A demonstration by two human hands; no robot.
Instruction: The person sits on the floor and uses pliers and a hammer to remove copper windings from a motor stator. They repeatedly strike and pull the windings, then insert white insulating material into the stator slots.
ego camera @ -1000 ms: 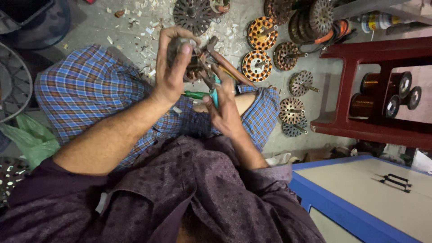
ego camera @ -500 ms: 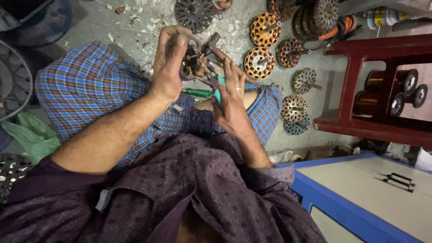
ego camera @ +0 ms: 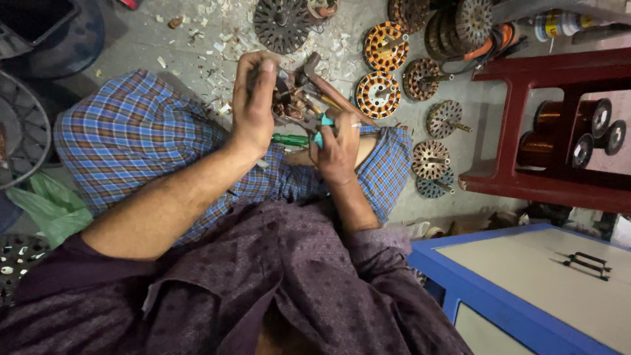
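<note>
the left hand covers most of the small wound part it grips, so its shape cannot be told. the right hand hides the handle of the teal-gripped tool; its tip is lost among the copper wire. the wire guard and black bin are cut off by the left edge, the blue cabinet by the bottom edge. the person's legs are hidden under the checked cloth.

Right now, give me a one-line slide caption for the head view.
Left hand grips a small motor stator while right hand works teal-handled pliers on it.
</note>
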